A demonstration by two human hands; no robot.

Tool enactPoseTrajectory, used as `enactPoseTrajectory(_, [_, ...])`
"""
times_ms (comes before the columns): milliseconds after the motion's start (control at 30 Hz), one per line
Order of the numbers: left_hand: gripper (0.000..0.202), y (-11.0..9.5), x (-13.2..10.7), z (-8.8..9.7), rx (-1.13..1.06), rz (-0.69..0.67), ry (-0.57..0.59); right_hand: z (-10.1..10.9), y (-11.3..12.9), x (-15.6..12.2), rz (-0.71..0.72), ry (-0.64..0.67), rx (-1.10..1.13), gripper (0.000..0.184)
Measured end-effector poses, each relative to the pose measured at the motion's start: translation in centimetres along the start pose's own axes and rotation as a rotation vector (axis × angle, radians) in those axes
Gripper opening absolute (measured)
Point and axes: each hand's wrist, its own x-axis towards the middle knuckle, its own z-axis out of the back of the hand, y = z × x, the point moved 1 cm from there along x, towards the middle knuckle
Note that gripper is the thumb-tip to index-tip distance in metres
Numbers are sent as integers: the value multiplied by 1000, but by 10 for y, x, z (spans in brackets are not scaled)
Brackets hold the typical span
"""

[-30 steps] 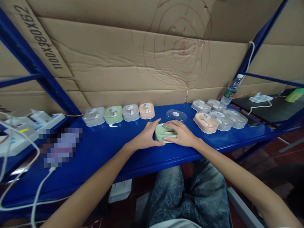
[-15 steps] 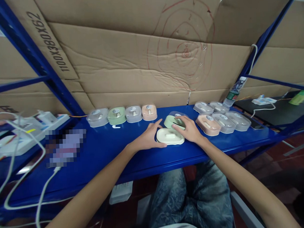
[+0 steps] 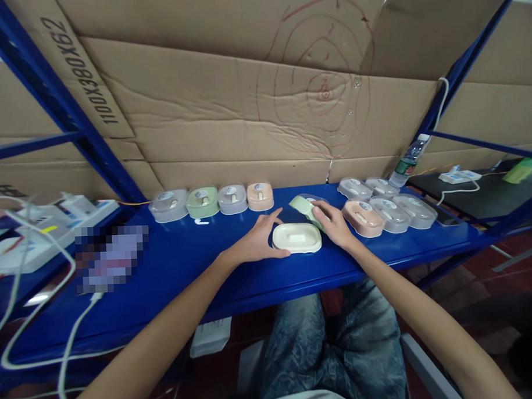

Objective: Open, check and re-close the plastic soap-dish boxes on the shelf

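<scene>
A cream oval base (image 3: 296,245) with a raised bar in its middle lies flat near the table's front edge. My left hand (image 3: 261,237) curves around its left end, fingers spread and thumb at the front edge. In my right hand (image 3: 335,223) is a pale green box shell (image 3: 301,205), pinched and held tilted behind the base's right side; the fingers partly hide it. Just behind this shell a clear lid (image 3: 318,199) shows in part.
Lidded boxes, such as a green one (image 3: 203,204), line the back left. Several more, including a peach one (image 3: 363,220), stand at right near a water bottle (image 3: 408,162). A power strip (image 3: 44,242), cables and a blurred phone-like object (image 3: 115,258) lie left.
My right hand has turned and tilted the green shell up, moving it off the cream base's far side, so more of the base shows. My left hand has stayed in place.
</scene>
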Motion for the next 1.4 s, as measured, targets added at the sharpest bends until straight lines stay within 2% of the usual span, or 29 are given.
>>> enactPoseTrajectory(100, [127, 1, 1, -1, -1, -9, -5, 1, 1, 0, -8, 7, 48, 56])
enactPoseTrajectory(200, [127, 1, 1, -2, -5, -2, -13, -1, 8, -4, 68, 78, 7, 51])
enactPoseTrajectory(267, [127, 0, 0, -3, -1, 29, -17, -5, 16, -8, 168, 159, -91, 48])
enactPoseTrajectory(367, [128, 0, 0, -4, 11, 75, -23, -12, 28, -16, 298, 291, -335, 54])
enactPoseTrajectory(500, [128, 1, -1, -4, 10, 55, -13, -17, 33, -22, 369, 399, -569, 60])
enactPoseTrajectory(633, [129, 0, -1, -3, 1, 37, 6, -20, 31, -23, 397, 427, -608, 63])
enactPoseTrajectory(767, [128, 0, 0, -3, 13, 29, 10, -21, 35, -23, 419, 464, -603, 56])
enactPoseTrajectory(900, [125, 0, 0, -3, 25, 20, 14, -11, 36, -14, 390, 476, -451, 55])
enactPoseTrajectory(967, [124, -2, -1, -3, 23, 20, 18, -1, 27, -1, 340, 373, -396, 53])
enactPoseTrajectory(1067, [124, -6, -2, -1, 20, 36, 28, 13, -1, 22, 222, 162, -523, 58])
enactPoseTrajectory(1100, [124, -8, -2, -1, 17, 41, 30, 15, -13, 29, 186, 157, -584, 61])
enactPoseTrajectory(1233, [120, -12, -2, 1, -4, 54, 6, 12, -46, 38, 94, 326, -739, 61])
enactPoseTrajectory(1333, [119, -13, -1, 2, -9, 61, -9, 9, -50, 35, 68, 305, -769, 60])
enactPoseTrajectory(1400, [121, -12, 0, 1, -16, 67, -6, 9, -44, 33, 57, 264, -710, 60])
